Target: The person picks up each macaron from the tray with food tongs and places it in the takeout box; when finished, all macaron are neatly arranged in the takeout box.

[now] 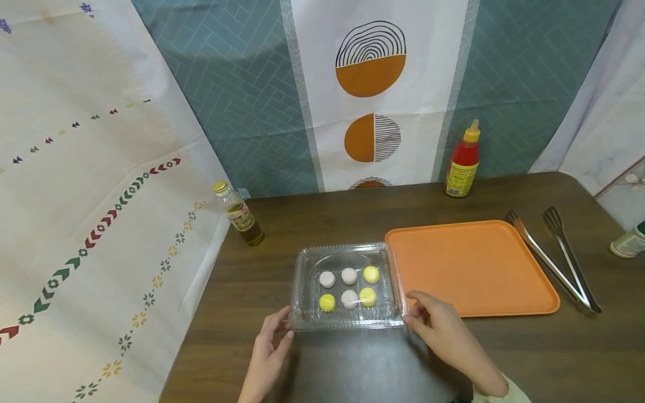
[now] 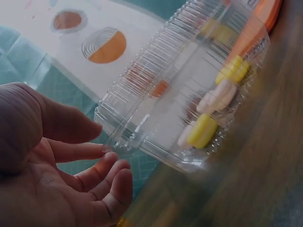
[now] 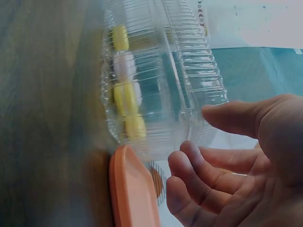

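Note:
A clear plastic clamshell box (image 1: 312, 313) sits closed on the wooden table, with white macarons (image 1: 327, 279) and yellow macarons (image 1: 371, 274) visible through its lid. My left hand (image 1: 267, 352) is at the box's near left corner; in the left wrist view its thumb and index fingertip (image 2: 105, 148) meet at the rim's corner, the other fingers loosely curled. At the near right corner, my right hand (image 1: 443, 330) holds the rim between thumb (image 3: 215, 114) and index finger, its remaining fingers curled below.
An orange tray (image 1: 473, 268) lies right beside the box. Metal tongs (image 1: 569, 257) lie along the tray's right side. A red sauce bottle (image 1: 462, 162) stands at the back, an oil bottle (image 1: 242, 215) at the left, and another container (image 1: 630, 242) at the right edge.

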`<control>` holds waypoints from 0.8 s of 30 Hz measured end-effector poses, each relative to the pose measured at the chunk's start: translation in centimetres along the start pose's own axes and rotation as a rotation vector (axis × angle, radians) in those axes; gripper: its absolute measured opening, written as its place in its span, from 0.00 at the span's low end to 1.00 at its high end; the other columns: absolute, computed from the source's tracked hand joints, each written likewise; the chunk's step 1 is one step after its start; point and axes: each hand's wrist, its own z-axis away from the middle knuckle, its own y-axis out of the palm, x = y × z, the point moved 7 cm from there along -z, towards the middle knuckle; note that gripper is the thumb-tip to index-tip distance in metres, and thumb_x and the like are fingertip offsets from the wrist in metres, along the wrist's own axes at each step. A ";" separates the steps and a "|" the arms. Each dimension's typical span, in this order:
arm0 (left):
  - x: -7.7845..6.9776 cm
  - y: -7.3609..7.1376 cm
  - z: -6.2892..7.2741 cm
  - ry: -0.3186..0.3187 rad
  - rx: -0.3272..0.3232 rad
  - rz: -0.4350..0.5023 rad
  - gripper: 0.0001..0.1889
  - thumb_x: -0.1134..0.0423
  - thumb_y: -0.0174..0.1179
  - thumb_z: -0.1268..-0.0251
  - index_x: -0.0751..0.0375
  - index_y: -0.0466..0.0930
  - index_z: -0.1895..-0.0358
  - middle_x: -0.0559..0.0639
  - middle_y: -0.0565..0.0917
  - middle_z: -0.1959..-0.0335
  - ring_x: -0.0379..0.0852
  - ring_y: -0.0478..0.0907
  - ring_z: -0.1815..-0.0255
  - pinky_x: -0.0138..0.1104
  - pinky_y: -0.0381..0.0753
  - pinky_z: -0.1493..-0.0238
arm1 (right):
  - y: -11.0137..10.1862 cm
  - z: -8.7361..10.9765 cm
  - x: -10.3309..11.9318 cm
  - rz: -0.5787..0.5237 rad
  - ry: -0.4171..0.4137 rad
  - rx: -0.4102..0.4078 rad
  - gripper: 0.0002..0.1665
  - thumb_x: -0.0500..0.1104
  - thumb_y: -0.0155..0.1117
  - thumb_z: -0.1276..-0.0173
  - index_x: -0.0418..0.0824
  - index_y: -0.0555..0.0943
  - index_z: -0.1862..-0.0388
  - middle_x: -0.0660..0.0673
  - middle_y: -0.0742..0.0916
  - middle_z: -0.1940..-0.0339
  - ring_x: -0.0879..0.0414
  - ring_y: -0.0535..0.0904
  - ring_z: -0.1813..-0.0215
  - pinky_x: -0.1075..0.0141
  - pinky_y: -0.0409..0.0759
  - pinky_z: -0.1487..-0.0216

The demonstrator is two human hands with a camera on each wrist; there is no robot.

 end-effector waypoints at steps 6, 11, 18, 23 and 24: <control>0.4 0.2 -0.3 -0.020 0.001 0.027 0.25 0.84 0.55 0.37 0.79 0.70 0.35 0.65 0.75 0.48 0.44 0.77 0.52 0.28 0.80 0.56 | 0.5 0.3 -1.0 -0.033 0.091 0.081 0.16 0.43 0.67 0.29 0.32 0.81 0.50 0.55 0.79 0.74 0.64 0.71 0.73 0.69 0.73 0.72; 0.8 0.2 -0.6 -0.067 -0.017 0.028 0.24 0.84 0.57 0.38 0.78 0.72 0.37 0.65 0.75 0.48 0.41 0.77 0.56 0.28 0.80 0.63 | 1.5 0.5 -1.4 -0.167 0.102 0.224 0.15 0.45 0.60 0.23 0.38 0.79 0.68 0.51 0.78 0.79 0.63 0.72 0.78 0.68 0.73 0.78; 0.9 0.2 -1.5 -0.057 -0.017 0.031 0.23 0.86 0.58 0.40 0.80 0.73 0.39 0.67 0.75 0.49 0.38 0.77 0.60 0.27 0.79 0.67 | 2.2 0.2 -2.1 -0.307 0.110 0.276 0.18 0.41 0.57 0.22 0.36 0.74 0.74 0.53 0.75 0.83 0.63 0.72 0.81 0.69 0.71 0.80; 1.0 0.2 -2.6 -0.077 -0.003 0.029 0.23 0.86 0.58 0.40 0.80 0.73 0.39 0.68 0.74 0.48 0.39 0.77 0.60 0.26 0.79 0.66 | 2.6 -0.6 -2.5 -0.383 0.152 0.267 0.18 0.39 0.56 0.22 0.34 0.74 0.74 0.51 0.74 0.83 0.60 0.72 0.81 0.68 0.73 0.79; 1.2 0.2 -2.7 -0.101 -0.003 0.031 0.23 0.86 0.58 0.40 0.79 0.73 0.39 0.67 0.74 0.47 0.39 0.77 0.59 0.26 0.79 0.66 | 2.7 -0.7 -2.6 -0.392 0.171 0.263 0.18 0.39 0.57 0.22 0.33 0.74 0.74 0.51 0.74 0.83 0.60 0.72 0.81 0.68 0.73 0.79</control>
